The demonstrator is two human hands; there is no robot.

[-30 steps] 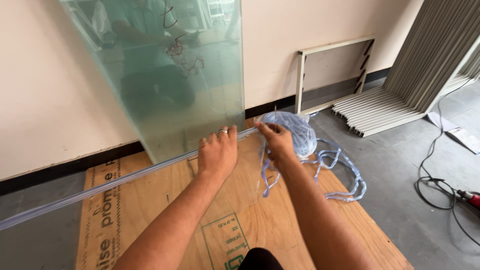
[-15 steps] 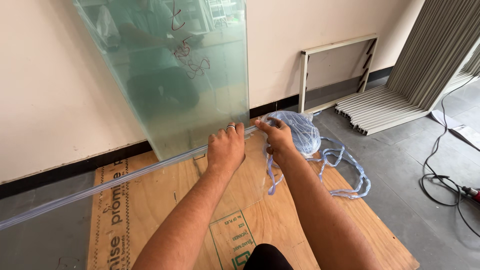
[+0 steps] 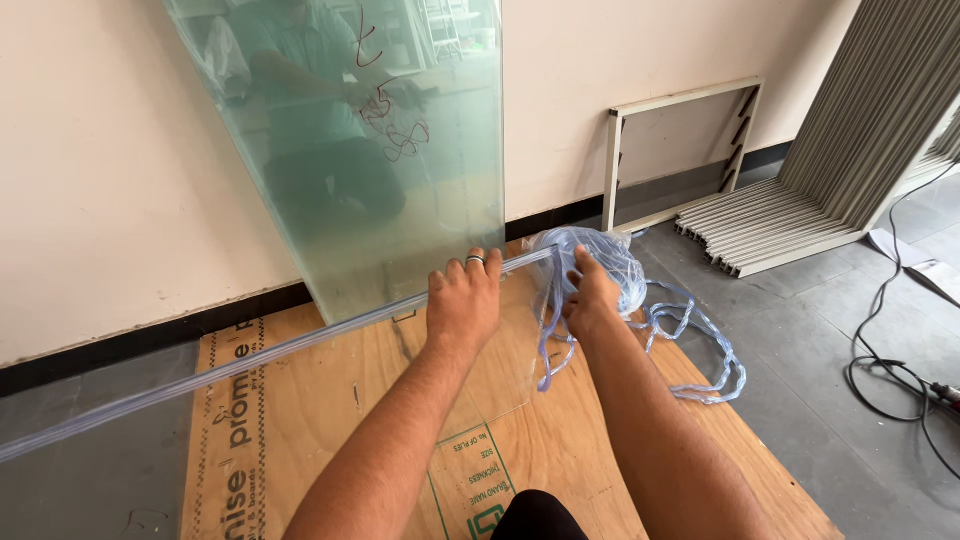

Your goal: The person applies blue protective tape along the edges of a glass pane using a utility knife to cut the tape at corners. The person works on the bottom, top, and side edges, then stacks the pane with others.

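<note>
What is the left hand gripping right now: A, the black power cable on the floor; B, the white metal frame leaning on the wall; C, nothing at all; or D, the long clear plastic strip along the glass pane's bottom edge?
D: the left hand curls its fingers over the clear strip running along the foot of the glass pane, while the right hand rests on the bunched blue-tinted film.

Grey floor [image 3: 820, 400], plywood sheet [image 3: 330, 420] (labelled), cable [image 3: 890, 370]
</note>
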